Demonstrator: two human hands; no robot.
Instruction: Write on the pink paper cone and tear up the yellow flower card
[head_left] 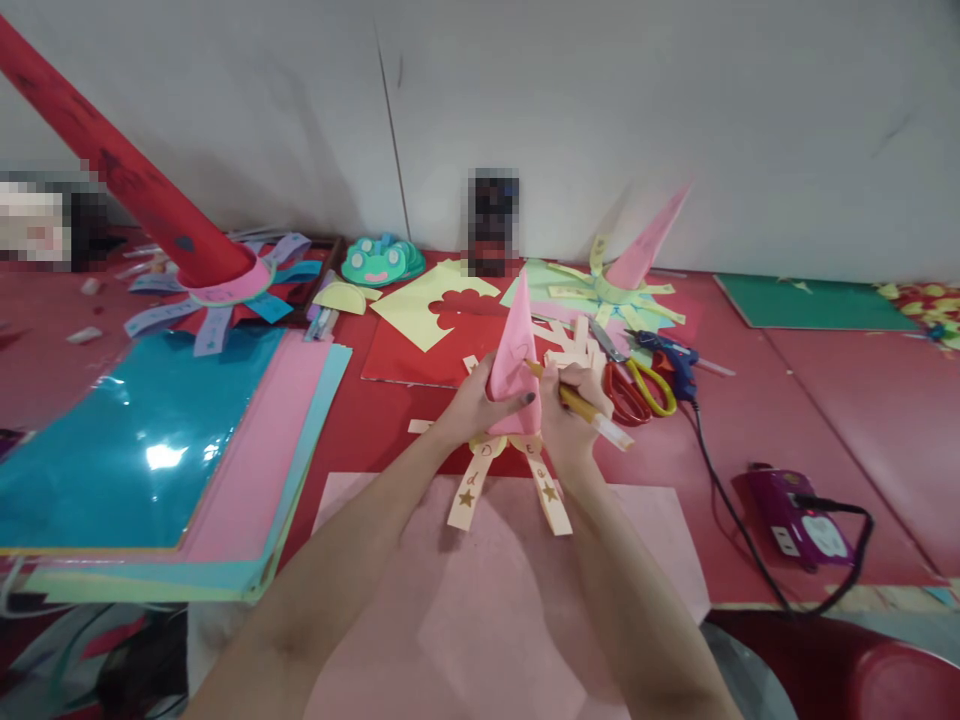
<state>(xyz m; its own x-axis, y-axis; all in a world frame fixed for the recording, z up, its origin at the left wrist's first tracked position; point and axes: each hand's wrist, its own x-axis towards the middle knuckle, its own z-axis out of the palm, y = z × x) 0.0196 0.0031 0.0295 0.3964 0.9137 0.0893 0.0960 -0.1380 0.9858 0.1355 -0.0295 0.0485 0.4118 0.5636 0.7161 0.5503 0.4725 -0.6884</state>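
A pink paper cone (516,335) stands upright in the middle of the head view, dark lines drawn on its side. Cream strips (469,490) with letters and gold stars spread from its base. My left hand (480,402) is closed around the cone's left side, thumb across its lower front. In my right hand (571,405) is a gold pen (581,402), its tip at the cone's right face. Both hands are above a large pink sheet (495,600) near the table's front edge.
Right of my hands lie scissors (643,388), a blue glue gun (675,362) and a purple power socket (799,520) with a black cord. Coloured sheets (150,430) and a tall red cone (142,180) are left. A smaller pink cone (646,245) stands behind, near the wall.
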